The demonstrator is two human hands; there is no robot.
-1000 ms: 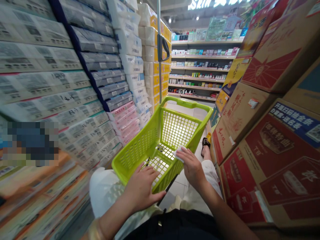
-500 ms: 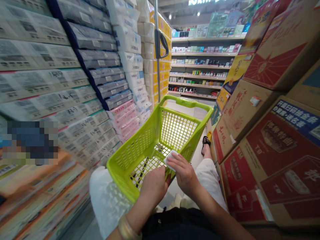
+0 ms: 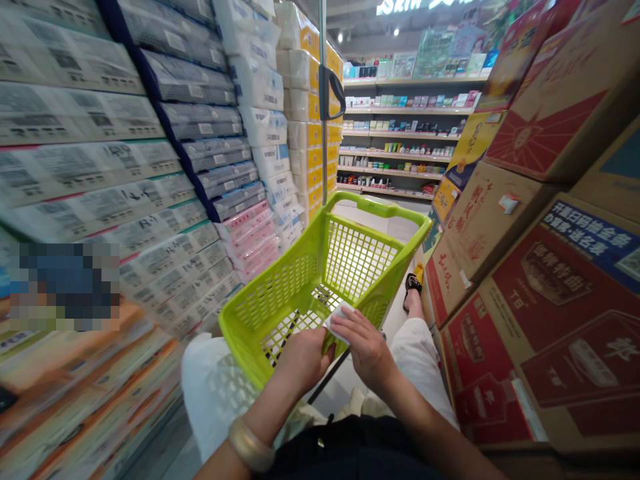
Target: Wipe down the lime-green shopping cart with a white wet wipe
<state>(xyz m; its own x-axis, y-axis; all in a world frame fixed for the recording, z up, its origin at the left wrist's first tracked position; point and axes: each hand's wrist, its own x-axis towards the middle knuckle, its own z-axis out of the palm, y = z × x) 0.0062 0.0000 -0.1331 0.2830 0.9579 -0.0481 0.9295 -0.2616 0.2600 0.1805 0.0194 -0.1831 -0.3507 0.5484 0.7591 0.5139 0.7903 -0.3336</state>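
Note:
A lime-green plastic shopping basket (image 3: 241,350) with latticed walls stands tilted between my knees. My left hand (image 3: 301,360) is closed around its near rim, fingers curled under and partly hidden. Just right of it, my right hand (image 3: 369,348) presses a folded white tissue (image 3: 341,316) against the same rim, its fingers lying together over the tissue. Nothing but the latticed floor shows inside the basket. Beyond it rises a metal pole (image 3: 323,157) with a black loop handle (image 3: 333,95).
Packs of paper goods (image 3: 145,170) are stacked high on the left. Printed cartons (image 3: 545,287) form a wall on the right. Shelves of small goods (image 3: 400,110) stand at the back. My foot in a black slipper (image 3: 413,285) rests by the cartons.
The basket has shifted slightly to the right and tipped a little, and a dark rod now shows below my hands. Both hands keep their hold, with the tissue moved slightly left.

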